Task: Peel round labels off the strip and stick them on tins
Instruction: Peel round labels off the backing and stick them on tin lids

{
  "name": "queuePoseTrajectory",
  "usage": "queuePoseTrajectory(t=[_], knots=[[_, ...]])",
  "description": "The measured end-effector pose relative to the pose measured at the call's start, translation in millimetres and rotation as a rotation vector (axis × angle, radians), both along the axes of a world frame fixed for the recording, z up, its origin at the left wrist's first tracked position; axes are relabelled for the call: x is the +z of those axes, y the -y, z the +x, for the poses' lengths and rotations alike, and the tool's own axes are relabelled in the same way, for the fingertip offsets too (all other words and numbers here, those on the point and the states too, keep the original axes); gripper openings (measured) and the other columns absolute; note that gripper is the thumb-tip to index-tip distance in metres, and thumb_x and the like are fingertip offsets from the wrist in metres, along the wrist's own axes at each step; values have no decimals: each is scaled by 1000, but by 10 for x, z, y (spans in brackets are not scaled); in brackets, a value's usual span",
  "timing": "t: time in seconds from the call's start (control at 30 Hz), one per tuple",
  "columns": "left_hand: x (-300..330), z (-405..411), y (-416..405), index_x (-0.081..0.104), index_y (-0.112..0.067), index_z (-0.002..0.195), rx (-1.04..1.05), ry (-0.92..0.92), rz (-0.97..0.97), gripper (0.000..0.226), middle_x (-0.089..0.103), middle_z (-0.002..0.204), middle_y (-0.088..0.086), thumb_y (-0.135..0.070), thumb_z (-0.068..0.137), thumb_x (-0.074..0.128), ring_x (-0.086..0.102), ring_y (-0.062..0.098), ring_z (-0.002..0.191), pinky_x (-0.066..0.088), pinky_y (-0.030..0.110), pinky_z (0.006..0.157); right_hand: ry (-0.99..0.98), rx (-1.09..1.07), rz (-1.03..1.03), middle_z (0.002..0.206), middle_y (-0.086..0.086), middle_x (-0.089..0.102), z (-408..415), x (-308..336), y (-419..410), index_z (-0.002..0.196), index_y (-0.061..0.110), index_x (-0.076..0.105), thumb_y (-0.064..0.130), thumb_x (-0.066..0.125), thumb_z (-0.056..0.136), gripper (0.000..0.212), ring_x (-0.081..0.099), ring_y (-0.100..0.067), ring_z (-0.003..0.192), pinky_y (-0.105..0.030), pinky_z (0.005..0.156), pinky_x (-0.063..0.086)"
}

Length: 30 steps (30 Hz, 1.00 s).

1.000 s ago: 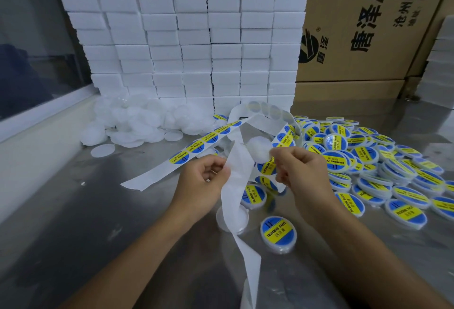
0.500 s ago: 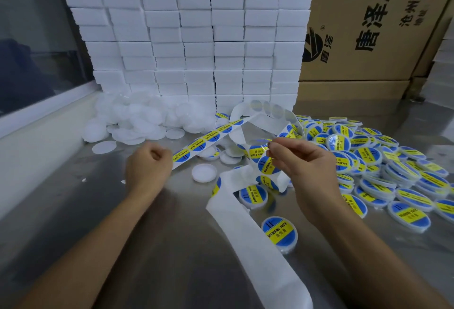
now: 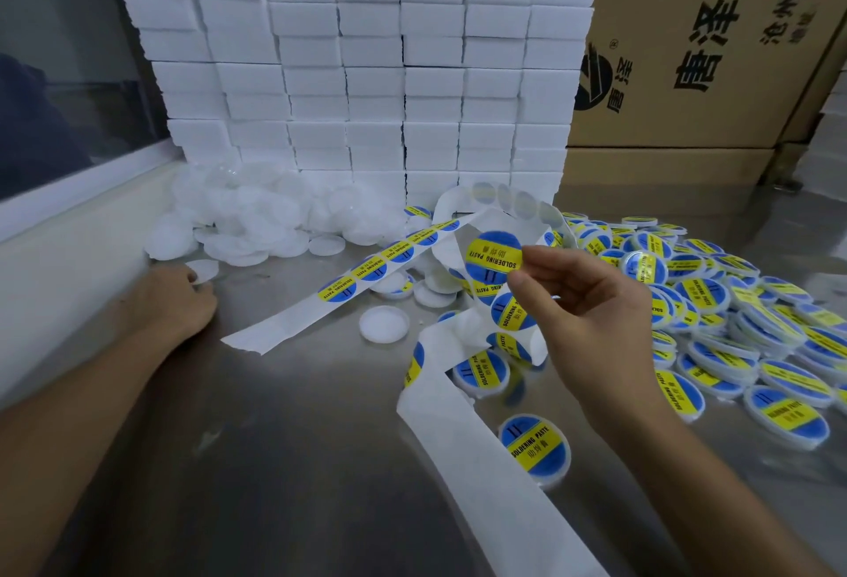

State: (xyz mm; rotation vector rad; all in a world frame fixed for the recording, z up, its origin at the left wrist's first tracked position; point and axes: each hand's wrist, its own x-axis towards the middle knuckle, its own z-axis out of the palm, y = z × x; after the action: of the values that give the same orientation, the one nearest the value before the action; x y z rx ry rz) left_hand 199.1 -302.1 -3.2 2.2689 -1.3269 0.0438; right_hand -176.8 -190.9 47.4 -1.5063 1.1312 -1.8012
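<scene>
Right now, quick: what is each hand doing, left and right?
Left hand: fingers on an unlabelled white tin by the pile; the grip itself cannot be told.
Right hand: pinching a peeled round label.

round label reads "SOLDERING PASTE"

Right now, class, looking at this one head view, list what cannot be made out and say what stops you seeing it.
- Left hand fingertips at a white tin: the hand's back hides whether they grip it.
- Peeled label in the right hand: its sticky side faces away.
- Strip: its end runs off the bottom edge.
- Carton print: cut by the top and right edges, partly blurred.
- Far labelled tins: small print blurred.
</scene>
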Motion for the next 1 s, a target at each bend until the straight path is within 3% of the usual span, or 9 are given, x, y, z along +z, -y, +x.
queuePoseTrajectory(t=[0.13,0.33,0.47,0.57,0.73,0.83,1.0], knots=[[-9,-13,3,67,-6,78,18,11,-68,13,50,69,6,-12,86,60,44,27,66,35,33,64,17,-9,1,77,4,74,-28,-22,16,85,19,74,7,73,84,12,70,-9,73,-18,68,54],[-18,-99,-26,60,-7,63,-39,33,-64,24,57,68,13,-6,88,61,52,31,67,40,35,62,-37,-19,26,82,5,74,-45,-46,35,80,22,72,14,73,85,9,70,-8,72,-18,58,53],[-1,-322,-39,54,-6,77,-71,-18,-146,15,59,82,15,-7,92,53,54,34,80,42,41,66,-68,-20,61,100,-2,69,-60,-83,54,81,24,72,15,74,85,10,68,-8,69,-22,60,53],[23,-600,-55,48,-9,86,-149,-109,-288,10,54,87,12,-6,95,49,47,29,80,33,37,66,-84,-18,87,93,-10,67,-71,-103,65,85,22,72,18,74,86,4,63,-4,60,-16,57,49],[142,-1137,-212,48,-16,87,-288,-397,-526,11,53,72,-5,-8,95,48,51,28,79,31,27,63,-77,-11,126,94,-6,71,-68,-115,74,87,22,73,19,73,87,4,65,-6,64,-22,58,51],[237,-1466,-384,53,-18,84,-358,-797,-556,15,61,83,3,-9,95,50,66,31,85,56,37,70,-72,-8,121,86,3,72,-62,-114,74,85,24,72,17,73,86,7,63,-7,61,-23,57,51],[344,-1827,-715,57,-11,88,-414,-1350,-438,14,66,98,14,-1,94,51,71,20,71,59,31,57,-66,14,130,88,7,71,-72,-130,71,90,26,72,21,73,86,6,65,-12,66,-27,60,54]])
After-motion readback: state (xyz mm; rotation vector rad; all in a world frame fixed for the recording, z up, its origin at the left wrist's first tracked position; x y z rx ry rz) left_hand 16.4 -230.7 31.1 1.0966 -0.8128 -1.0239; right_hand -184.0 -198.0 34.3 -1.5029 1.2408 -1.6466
